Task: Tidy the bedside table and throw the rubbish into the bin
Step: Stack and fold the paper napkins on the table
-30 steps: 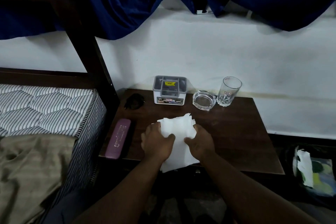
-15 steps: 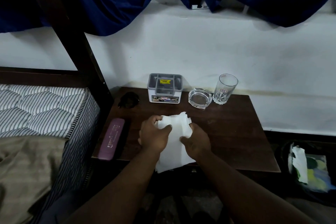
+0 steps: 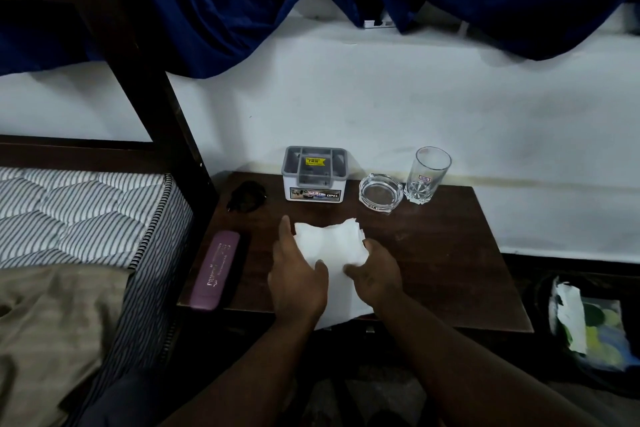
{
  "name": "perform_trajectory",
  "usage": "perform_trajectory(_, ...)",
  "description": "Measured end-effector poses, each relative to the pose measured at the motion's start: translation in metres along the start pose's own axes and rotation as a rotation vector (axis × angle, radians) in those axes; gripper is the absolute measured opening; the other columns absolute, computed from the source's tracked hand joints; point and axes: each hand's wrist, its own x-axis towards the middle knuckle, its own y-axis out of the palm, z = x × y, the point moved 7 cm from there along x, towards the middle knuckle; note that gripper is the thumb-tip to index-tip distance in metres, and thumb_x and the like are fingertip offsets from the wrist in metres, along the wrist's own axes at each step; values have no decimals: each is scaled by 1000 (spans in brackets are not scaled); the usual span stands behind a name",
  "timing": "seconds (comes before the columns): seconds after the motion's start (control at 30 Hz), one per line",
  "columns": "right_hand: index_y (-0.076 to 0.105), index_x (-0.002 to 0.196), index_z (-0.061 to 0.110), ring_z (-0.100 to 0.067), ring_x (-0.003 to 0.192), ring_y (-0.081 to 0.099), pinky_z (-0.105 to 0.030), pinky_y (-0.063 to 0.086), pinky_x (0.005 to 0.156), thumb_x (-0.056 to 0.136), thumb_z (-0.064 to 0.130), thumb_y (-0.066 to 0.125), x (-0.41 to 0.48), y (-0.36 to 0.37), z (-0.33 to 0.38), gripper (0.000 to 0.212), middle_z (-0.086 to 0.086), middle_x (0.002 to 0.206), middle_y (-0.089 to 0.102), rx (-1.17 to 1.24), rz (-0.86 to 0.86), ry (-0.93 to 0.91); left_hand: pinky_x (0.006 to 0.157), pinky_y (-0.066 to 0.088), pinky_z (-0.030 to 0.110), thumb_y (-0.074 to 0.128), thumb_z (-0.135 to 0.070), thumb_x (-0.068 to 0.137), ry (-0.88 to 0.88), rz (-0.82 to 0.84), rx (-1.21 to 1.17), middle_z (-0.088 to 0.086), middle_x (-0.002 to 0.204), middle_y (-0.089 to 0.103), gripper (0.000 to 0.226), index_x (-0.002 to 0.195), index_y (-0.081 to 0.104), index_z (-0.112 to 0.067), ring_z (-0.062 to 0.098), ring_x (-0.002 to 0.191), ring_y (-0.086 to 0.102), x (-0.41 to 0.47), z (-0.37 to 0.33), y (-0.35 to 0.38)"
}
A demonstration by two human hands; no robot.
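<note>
A stack of white paper napkins point(image 3: 332, 246) lies on the dark wooden bedside table point(image 3: 450, 270), its near end hanging over the front edge. My left hand point(image 3: 296, 274) rests against the stack's left side with fingers stretched out and the thumb on the paper. My right hand point(image 3: 375, 274) pinches the stack's right edge. A dark bin point(image 3: 588, 326) on the floor to the right holds white paper and coloured wrappers.
Along the table's back stand a grey-lidded white box point(image 3: 314, 174), a glass ashtray point(image 3: 381, 191) and a drinking glass point(image 3: 427, 174). A small black object point(image 3: 246, 196) and a purple case point(image 3: 215, 269) lie at the left. A striped mattress point(image 3: 79, 218) borders the table.
My left hand has loosened from a closed grip on the napkins to flat, stretched fingers beside them. The stack now lies flatter on the table.
</note>
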Motion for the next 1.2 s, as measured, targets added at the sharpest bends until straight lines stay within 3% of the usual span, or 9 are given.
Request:
perform_trajectory(0.13, 64, 111, 7, -31, 104, 66, -25, 40, 76, 76, 17, 83, 1, 0, -3, 41, -10, 107, 72, 29, -5, 35, 87, 54, 37, 70, -12, 81, 150, 8, -23, -4, 146, 42, 108, 161, 4, -43, 21, 116, 62, -9, -13, 0)
perform_trajectory(0.23, 64, 111, 9, -31, 104, 66, -28, 44, 79, 74, 17, 84, 1, 0, -4, 43, -9, 107, 71, 53, 2, 85, 81, 46, 28, 72, -17, 81, 57, 58, -75, -6, 135, 51, 107, 160, 4, -42, 15, 104, 62, -13, -7, 11)
perform_trajectory(0.4, 64, 108, 10, -28, 100, 65, -28, 42, 76, 71, 19, 88, 1, -3, -3, 45, -6, 101, 69, 96, -6, 121, 89, 54, 35, 65, -25, 84, -105, 116, 34, 5, 117, 73, 46, 129, 58, -21, 31, 109, 68, -4, 7, 18)
perform_trajectory(0.53, 63, 102, 7, -29, 97, 65, -37, 52, 81, 68, 26, 91, -2, -21, 0, 48, -7, 101, 68, 201, -105, 127, 91, 57, 37, 62, -15, 83, -105, 127, -107, 3, 109, 76, 31, 113, 69, -20, 29, 104, 70, -2, 0, 15)
perform_trajectory(0.63, 65, 113, 6, -33, 103, 70, -45, 59, 87, 71, 26, 92, -4, -40, 4, 53, -11, 108, 72, 520, -101, 147, 94, 58, 43, 67, -10, 86, -74, 171, -331, -1, 107, 77, 28, 112, 71, -19, 25, 104, 72, -3, -12, 14)
perform_trajectory(0.77, 63, 129, 0, -45, 117, 66, -60, 55, 96, 83, 14, 78, -10, -45, 12, 50, -24, 125, 70, 1169, 302, 205, 90, 61, 39, 74, -1, 89, -63, 234, -631, 1, 112, 79, 32, 117, 72, -15, 19, 104, 75, -6, -25, 6)
perform_trajectory(0.83, 64, 130, 2, -38, 113, 70, -55, 58, 92, 80, 12, 77, -16, -49, 14, 52, -22, 126, 71, 1170, 416, 215, 83, 63, 31, 73, 6, 88, -68, 277, -746, -2, 107, 81, 33, 114, 72, -15, 14, 98, 77, -6, -31, -1)
perform_trajectory(1.03, 68, 123, 1, -37, 109, 72, -43, 62, 86, 80, -4, 74, -19, -61, 33, 44, -22, 121, 73, 1046, 399, 25, 100, 56, 54, 70, 11, 87, -87, 455, -791, 17, 123, 75, 43, 127, 65, -3, 38, 115, 71, -2, -31, -11)
perform_trajectory(1.2, 69, 120, -1, -40, 108, 72, -50, 59, 91, 76, -13, 76, -16, -55, 38, 46, -22, 116, 75, 924, 276, -44, 84, 61, 29, 69, 17, 85, -2, 425, -758, 9, 118, 78, 46, 124, 69, -8, 24, 108, 76, 8, -23, -14)
